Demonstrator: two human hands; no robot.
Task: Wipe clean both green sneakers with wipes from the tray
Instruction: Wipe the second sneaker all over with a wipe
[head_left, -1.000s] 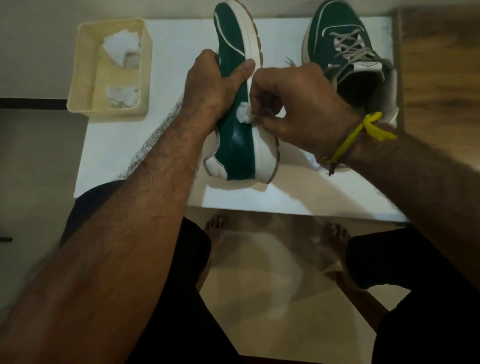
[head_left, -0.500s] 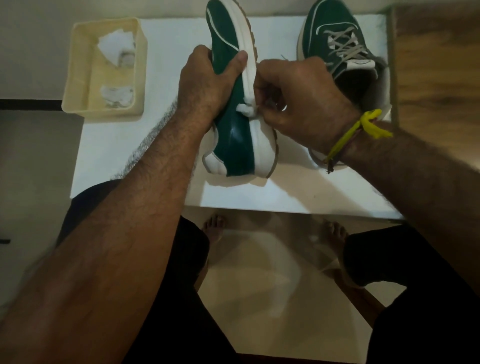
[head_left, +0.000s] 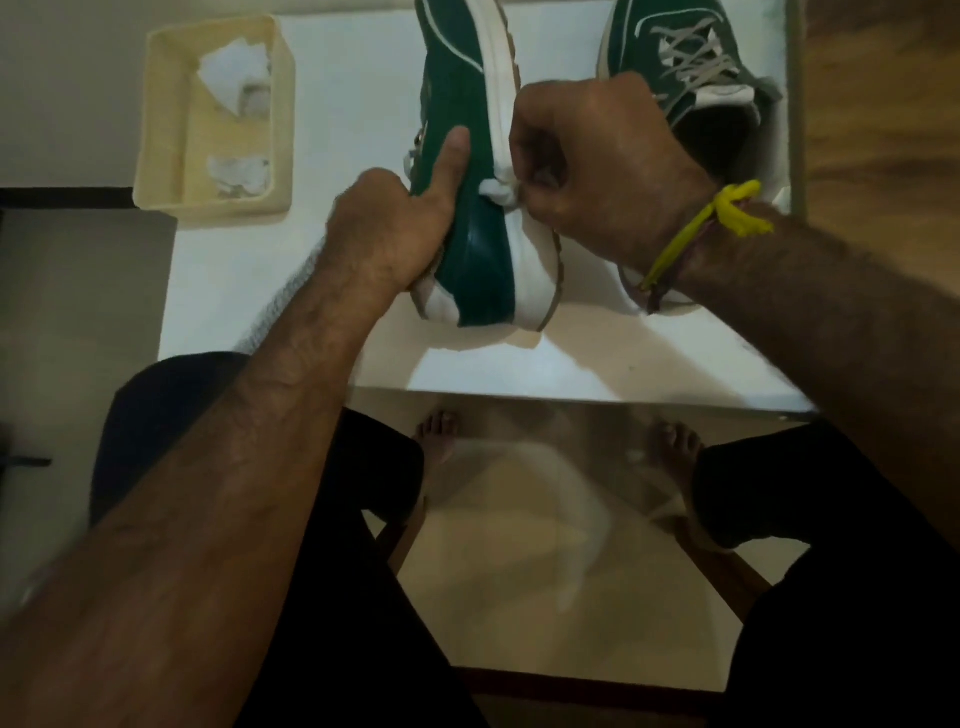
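Here the right hand (head_left: 602, 166) pinches a wipe (head_left: 500, 191) against the sneaker (head_left: 467, 218) (left hand (head_left: 387, 234) gripping it).

The left hand (head_left: 395, 234) has slid down the sneaker (head_left: 470, 171) toward its heel, thumb now lying straight up the green side instead of hooked over the sole. The right hand (head_left: 602, 166) has carried the wipe (head_left: 500, 191) heelward along the white midsole.

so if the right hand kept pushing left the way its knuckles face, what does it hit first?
Right hand already presses its wipe against the tilted sneaker's white sole edge; past that, probably the left hand's thumb.
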